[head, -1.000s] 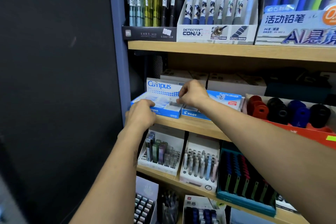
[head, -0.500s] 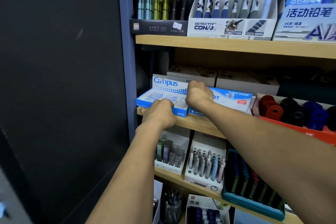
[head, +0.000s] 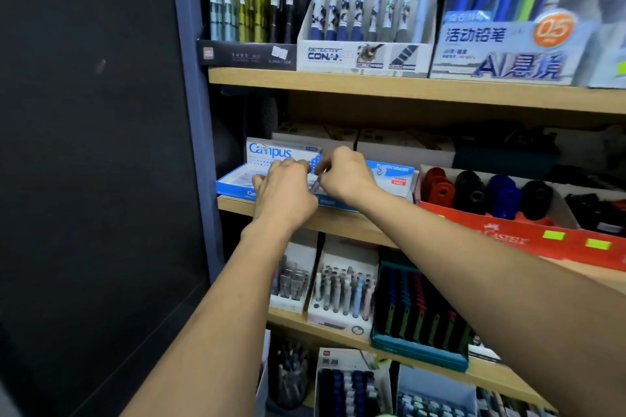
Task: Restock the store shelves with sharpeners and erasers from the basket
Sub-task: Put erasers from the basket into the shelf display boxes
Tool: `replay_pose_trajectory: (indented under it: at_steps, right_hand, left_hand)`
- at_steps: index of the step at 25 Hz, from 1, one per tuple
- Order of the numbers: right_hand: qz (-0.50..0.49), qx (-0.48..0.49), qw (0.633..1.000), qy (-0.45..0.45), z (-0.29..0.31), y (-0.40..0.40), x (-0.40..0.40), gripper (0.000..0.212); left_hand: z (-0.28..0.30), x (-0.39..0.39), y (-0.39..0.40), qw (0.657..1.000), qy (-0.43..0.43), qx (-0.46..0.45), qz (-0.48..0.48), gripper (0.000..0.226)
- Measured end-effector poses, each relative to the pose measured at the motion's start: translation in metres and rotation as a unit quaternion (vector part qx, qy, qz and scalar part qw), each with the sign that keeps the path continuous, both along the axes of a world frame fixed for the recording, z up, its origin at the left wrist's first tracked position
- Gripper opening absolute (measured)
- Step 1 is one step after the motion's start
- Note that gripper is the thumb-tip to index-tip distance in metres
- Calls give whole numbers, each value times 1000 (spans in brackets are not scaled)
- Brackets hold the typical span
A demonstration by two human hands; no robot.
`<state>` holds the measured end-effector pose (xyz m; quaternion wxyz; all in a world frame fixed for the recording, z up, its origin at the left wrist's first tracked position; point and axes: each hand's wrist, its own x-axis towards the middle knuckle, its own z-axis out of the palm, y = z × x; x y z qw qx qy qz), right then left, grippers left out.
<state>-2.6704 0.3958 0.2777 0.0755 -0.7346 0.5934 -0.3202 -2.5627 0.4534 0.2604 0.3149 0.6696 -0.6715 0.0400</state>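
Note:
A blue-and-white Campus eraser box (head: 233, 181) lies open at the left end of the middle shelf (head: 342, 222), its lid (head: 271, 150) standing up behind. My left hand (head: 284, 195) is over the box with its fingers curled down into it; what they hold is hidden. My right hand (head: 345, 176) is just right of it, fingers bunched and pinching a small pale eraser (head: 315, 185) between the two hands. A blue Pilot eraser box (head: 394, 176) sits beside it. Round red, black and blue sharpeners (head: 474, 191) fill a red tray (head: 508, 235). The basket is out of view.
A dark panel (head: 95, 145) and a blue upright (head: 189, 112) close off the left side. Pen display boxes (head: 366, 54) stand on the upper shelf. Pencil and pen displays (head: 342, 294) crowd the shelf below. White cartons (head: 403, 145) sit behind the eraser boxes.
My left hand has left the front edge of the Campus box and moved up over its contents. My right hand has stayed at the box's right edge. The view has moved closer.

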Motion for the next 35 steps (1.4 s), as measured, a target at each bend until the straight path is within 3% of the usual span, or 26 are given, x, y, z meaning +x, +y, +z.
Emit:
replay_pose_trajectory:
  at_steps: [4, 9, 11, 14, 18, 21, 23, 28, 32, 35]
  right_hand:
    - [8, -4, 1000, -28, -4, 49, -48, 20]
    - [6, 24, 1000, 10, -50, 116, -126, 10]
    - [-5, 88, 996, 30, -84, 140, -159, 13]
    - [-30, 196, 977, 81, -155, 164, -204, 21]
    - [-9, 302, 947, 108, -258, 186, -245, 7]
    - [5, 398, 910, 114, -329, 201, -264, 21]
    - [38, 441, 884, 149, -367, 213, -274, 28]
    - [120, 548, 798, 220, -446, 233, -291, 85]
    - [183, 531, 762, 321, -486, 242, -290, 111]
    - [202, 498, 766, 354, -505, 247, -280, 112]
  left_hand:
    - [6, -42, 23, 998, 1, 16, -57, 32]
    - [-24, -110, 64, 977, -115, 89, -159, 17]
    - [-53, -142, 81, 953, -160, 161, -203, 4]
    - [-119, -190, 97, 899, -206, 289, -255, 18]
    - [-217, -232, 114, 853, -179, 408, -273, 16]
    - [-293, -243, 126, 820, -156, 481, -268, 5]
    - [-340, -244, 133, 800, -143, 519, -264, 21]
    - [-423, -236, 152, 733, -195, 589, -278, 55]
    - [-457, -231, 161, 672, -241, 640, -284, 76]
    - [-475, -225, 162, 685, -209, 645, -266, 74]
